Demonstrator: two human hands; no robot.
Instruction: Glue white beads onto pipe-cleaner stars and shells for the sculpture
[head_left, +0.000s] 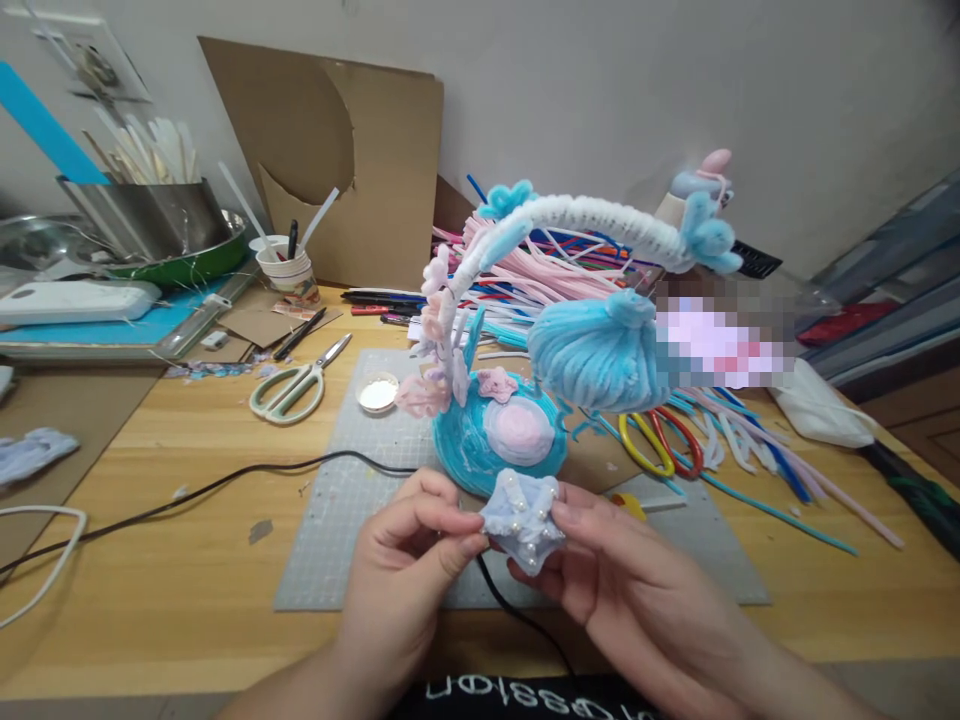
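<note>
A small pale blue fuzzy star piece [523, 518] studded with white pearls is held between both hands just above the grey cutting mat [337, 520]. My left hand [409, 560] pinches its left edge with thumb and fingers. My right hand [600, 565] cups it from below and the right, thumb resting on its top. Right behind it stands a pipe-cleaner model: a turquoise round base [469, 440] with a pink centre, a white fuzzy arch [592, 215] and a hanging light blue bell shape [592, 350].
Green-handled scissors [294, 385] and a small white dish [377, 392] lie at the mat's far left. A black cable [202, 490] crosses the wooden table towards my hands. Loose coloured pipe cleaners [720, 440] pile up at the right. Cardboard [352, 150], a cup and metal pans stand behind.
</note>
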